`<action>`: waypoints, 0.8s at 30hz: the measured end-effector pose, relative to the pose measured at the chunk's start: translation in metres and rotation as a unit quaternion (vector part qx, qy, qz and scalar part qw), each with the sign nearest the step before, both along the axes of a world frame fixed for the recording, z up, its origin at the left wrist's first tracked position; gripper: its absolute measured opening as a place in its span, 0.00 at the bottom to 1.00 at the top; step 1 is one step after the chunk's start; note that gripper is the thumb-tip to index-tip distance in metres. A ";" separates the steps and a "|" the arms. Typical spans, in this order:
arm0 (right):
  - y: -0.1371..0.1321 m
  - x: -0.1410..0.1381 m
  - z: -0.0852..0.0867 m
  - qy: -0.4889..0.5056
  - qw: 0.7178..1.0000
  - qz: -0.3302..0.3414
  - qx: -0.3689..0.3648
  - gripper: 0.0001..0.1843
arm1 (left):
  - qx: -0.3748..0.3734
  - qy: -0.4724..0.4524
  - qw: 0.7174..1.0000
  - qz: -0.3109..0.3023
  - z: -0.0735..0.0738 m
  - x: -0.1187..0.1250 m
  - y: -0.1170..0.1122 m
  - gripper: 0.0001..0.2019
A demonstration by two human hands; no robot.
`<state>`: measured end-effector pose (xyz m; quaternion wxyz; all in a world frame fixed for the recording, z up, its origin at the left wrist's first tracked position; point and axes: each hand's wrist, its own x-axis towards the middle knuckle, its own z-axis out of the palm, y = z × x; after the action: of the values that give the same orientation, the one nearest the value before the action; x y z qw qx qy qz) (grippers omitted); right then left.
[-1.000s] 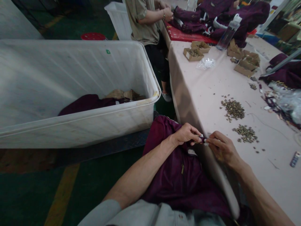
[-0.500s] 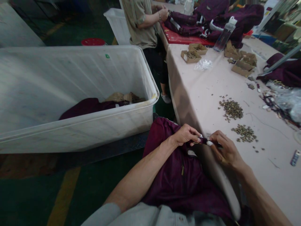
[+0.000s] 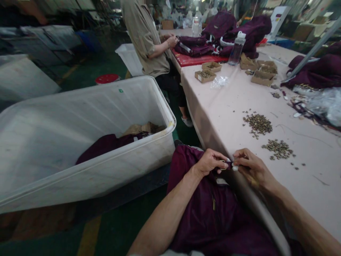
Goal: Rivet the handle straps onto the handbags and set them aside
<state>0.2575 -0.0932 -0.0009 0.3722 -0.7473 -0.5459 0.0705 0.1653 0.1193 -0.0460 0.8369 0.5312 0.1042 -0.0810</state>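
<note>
A maroon bag with a short zipper lies across my lap against the table edge. My left hand pinches a narrow maroon strap above the bag. My right hand is closed at the strap's other end, its white-covered fingertips close to the left ones. Whether a small metal piece is between those fingers cannot be made out. Two piles of small brass-coloured studs, a farther pile and a nearer pile, lie on the table right of my hands.
A large white bin holding maroon and tan cloth stands on the left. Along the pale table are small cardboard boxes, a water bottle and plastic bags. Beyond, a co-worker handles maroon bags on a red board.
The view has tilted up and shifted, showing more of the room behind. My hands stay close together at the strap; the right fingers have drawn nearer to the left.
</note>
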 end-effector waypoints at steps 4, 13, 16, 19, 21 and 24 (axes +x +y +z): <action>0.001 0.001 0.005 0.057 0.998 0.006 0.012 0.09 | 0.025 -0.003 1.000 0.017 0.008 -0.004 -0.005 0.21; 0.000 -0.001 0.000 0.166 0.984 -0.036 0.055 0.04 | 0.119 -0.044 0.992 0.012 0.028 -0.013 -0.009 0.16; -0.002 -0.003 0.000 0.172 0.982 -0.051 0.057 0.04 | 0.139 -0.051 0.989 0.009 0.032 -0.013 -0.009 0.16; -0.001 -0.005 0.003 0.166 0.982 -0.073 0.046 0.02 | 0.156 -0.055 0.986 0.008 0.037 -0.013 -0.010 0.16; -0.001 -0.006 0.004 0.155 0.983 -0.092 0.043 0.02 | 0.166 -0.058 0.984 0.008 0.041 -0.013 -0.011 0.16; -0.001 -0.006 0.005 0.137 0.984 -0.105 0.047 0.04 | 0.188 -0.058 0.980 0.009 0.046 -0.014 -0.012 0.16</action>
<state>0.2512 -0.0946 0.0038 0.4833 -0.7654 -0.4110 0.1075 0.1518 0.1072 -0.0001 0.7276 0.6818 0.0732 -0.0217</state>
